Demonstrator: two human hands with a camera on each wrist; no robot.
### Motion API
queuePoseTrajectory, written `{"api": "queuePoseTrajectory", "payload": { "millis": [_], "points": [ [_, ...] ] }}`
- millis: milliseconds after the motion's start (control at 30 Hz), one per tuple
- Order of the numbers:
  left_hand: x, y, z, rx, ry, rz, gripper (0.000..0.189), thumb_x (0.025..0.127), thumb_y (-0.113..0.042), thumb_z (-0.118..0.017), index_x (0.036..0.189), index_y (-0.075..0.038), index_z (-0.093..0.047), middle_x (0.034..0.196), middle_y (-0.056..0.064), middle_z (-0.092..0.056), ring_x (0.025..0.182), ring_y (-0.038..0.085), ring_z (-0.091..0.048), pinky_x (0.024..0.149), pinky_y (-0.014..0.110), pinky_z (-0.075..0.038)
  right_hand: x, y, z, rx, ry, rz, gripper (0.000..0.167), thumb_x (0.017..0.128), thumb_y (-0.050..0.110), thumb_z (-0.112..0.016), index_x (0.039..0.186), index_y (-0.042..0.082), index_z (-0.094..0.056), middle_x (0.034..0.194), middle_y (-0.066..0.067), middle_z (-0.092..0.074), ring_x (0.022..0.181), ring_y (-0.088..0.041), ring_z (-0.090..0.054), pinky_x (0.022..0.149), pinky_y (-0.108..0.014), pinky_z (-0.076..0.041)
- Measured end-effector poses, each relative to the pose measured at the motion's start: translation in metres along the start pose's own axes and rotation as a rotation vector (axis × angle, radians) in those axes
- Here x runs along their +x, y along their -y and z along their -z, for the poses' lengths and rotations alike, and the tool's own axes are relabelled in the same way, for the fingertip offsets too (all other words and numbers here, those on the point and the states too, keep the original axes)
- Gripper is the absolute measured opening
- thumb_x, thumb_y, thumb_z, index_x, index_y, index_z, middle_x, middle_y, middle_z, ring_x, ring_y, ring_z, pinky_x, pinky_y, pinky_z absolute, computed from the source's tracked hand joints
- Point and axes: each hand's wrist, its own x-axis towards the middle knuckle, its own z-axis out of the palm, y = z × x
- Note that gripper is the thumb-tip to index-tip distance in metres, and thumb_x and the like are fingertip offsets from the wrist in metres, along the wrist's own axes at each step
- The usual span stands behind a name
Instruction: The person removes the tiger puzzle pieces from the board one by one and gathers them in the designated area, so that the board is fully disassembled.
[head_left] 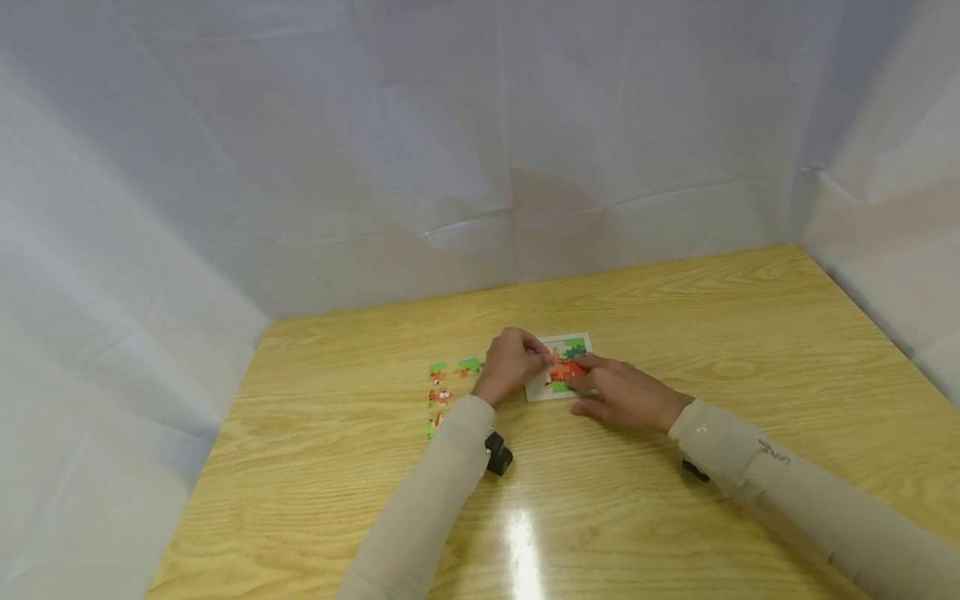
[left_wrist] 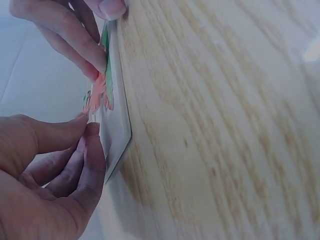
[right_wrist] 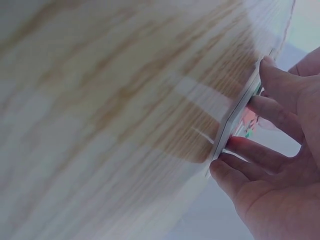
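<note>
1. Overall, white sheeting [head_left: 450, 125] walls off a wood-grain table [head_left: 315, 508], probably to keep the background plain.
2. The right hand [head_left: 626, 392] lies over the right side of a puzzle board, fingers loosely extended and spaced, some tips touching it; they are not wrapped round anything. That placing looks meant to steady the board against sliding.
3. The left hand [head_left: 513, 362] is at the board's left side, thumb and forefinger tips brought together on what looks like a thin piece, a hold suited to fine alignment.
4. The puzzle board [head_left: 536, 388] lies flat on the table beneath both hands: thin, with a pale border round a partly visible orange-red and green picture. Bare pale surface shows towards its left.
5. Loose pieces [head_left: 439, 396], orange and green, lie left of the left hand, likely set there for easy reach; one bears cartoon eyes.
6. The pinched piece [left_wrist: 86, 103] is mostly hidden; only a coloured edge shows.
</note>
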Motion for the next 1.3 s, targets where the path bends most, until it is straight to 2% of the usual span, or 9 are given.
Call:
{"api": "queuePoseTrajectory", "payload": {
  "millis": [133, 300, 433, 567, 700, 867, 1133, 1300],
  "points": [
    [0.001, 0.0, 0.002, -0.018, -0.012, -0.001, 0.011, 0.093, -0.016, -0.075, 0.089, -0.007, -0.078, 0.082, 0.002, -0.072, 0.074, 0.015, -0.064, 0.066, 0.03, -0.052, 0.001, 0.0, 0.0, 0.006, 0.003, -0.003, 0.035, 0.098, 0.027, -0.07, 0.121, 0.001, -0.073, 0.138, -0.029, -0.056, 0.132, -0.043, -0.05, 0.1, -0.053, -0.048],
    [0.001, 0.001, 0.005, -0.023, -0.026, -0.008, 0.013, 0.095, -0.017, -0.073, 0.091, -0.006, -0.079, 0.085, 0.003, -0.073, 0.074, 0.015, -0.065, 0.066, 0.029, -0.053, 0.003, 0.0, 0.001, 0.017, 0.008, -0.029, 0.037, 0.098, 0.027, -0.07, 0.124, 0.0, -0.072, 0.138, -0.027, -0.057, 0.134, -0.043, -0.048, 0.103, -0.054, -0.046],
    [-0.002, 0.003, 0.013, -0.047, -0.025, -0.006, 0.013, 0.097, -0.017, -0.071, 0.094, -0.007, -0.078, 0.089, 0.006, -0.075, 0.075, 0.017, -0.067, 0.064, 0.03, -0.052, 0.005, -0.001, 0.002, 0.031, 0.001, -0.038, 0.041, 0.098, 0.027, -0.069, 0.127, -0.001, -0.069, 0.135, -0.023, -0.061, 0.137, -0.044, -0.045, 0.105, -0.054, -0.044],
    [-0.008, 0.006, 0.026, -0.069, -0.025, -0.012, 0.014, 0.098, -0.017, -0.069, 0.095, -0.006, -0.077, 0.093, 0.009, -0.076, 0.079, 0.023, -0.069, 0.063, 0.03, -0.051, 0.007, -0.002, 0.003, 0.041, 0.003, -0.055, 0.044, 0.098, 0.027, -0.069, 0.13, -0.003, -0.065, 0.138, -0.026, -0.057, 0.138, -0.045, -0.043, 0.106, -0.055, -0.042],
    [-0.015, 0.013, 0.038, -0.077, -0.033, -0.013, 0.013, 0.098, -0.016, -0.069, 0.096, -0.005, -0.076, 0.095, 0.011, -0.075, 0.081, 0.026, -0.069, 0.064, 0.032, -0.052, 0.008, -0.003, 0.003, 0.038, 0.001, -0.062, 0.046, 0.097, 0.028, -0.07, 0.129, -0.004, -0.065, 0.14, -0.028, -0.054, 0.139, -0.046, -0.042, 0.107, -0.056, -0.041],
    [-0.025, 0.025, 0.052, -0.068, -0.052, 0.008, 0.014, 0.097, -0.017, -0.071, 0.096, -0.004, -0.076, 0.093, 0.011, -0.074, 0.077, 0.025, -0.067, 0.063, 0.033, -0.052, 0.011, -0.004, 0.003, 0.032, -0.005, -0.077, 0.046, 0.097, 0.029, -0.071, 0.129, -0.004, -0.065, 0.145, -0.029, -0.05, 0.139, -0.046, -0.041, 0.108, -0.056, -0.039],
    [-0.039, 0.042, 0.07, -0.06, -0.067, 0.041, 0.014, 0.098, -0.017, -0.07, 0.097, -0.005, -0.075, 0.095, 0.011, -0.073, 0.079, 0.029, -0.067, 0.064, 0.036, -0.053, 0.015, -0.005, 0.006, 0.032, -0.011, -0.081, 0.045, 0.097, 0.028, -0.07, 0.129, -0.004, -0.065, 0.14, -0.026, -0.055, 0.14, -0.044, -0.041, 0.108, -0.057, -0.039],
    [-0.048, 0.052, 0.079, -0.086, -0.057, 0.095, 0.013, 0.099, -0.017, -0.069, 0.099, -0.004, -0.073, 0.09, 0.014, -0.072, 0.067, 0.03, -0.062, 0.057, 0.038, -0.051, 0.017, -0.006, 0.008, 0.033, -0.007, -0.078, 0.046, 0.097, 0.028, -0.07, 0.13, -0.004, -0.065, 0.139, -0.026, -0.056, 0.14, -0.045, -0.04, 0.109, -0.058, -0.038]
  ]
}}
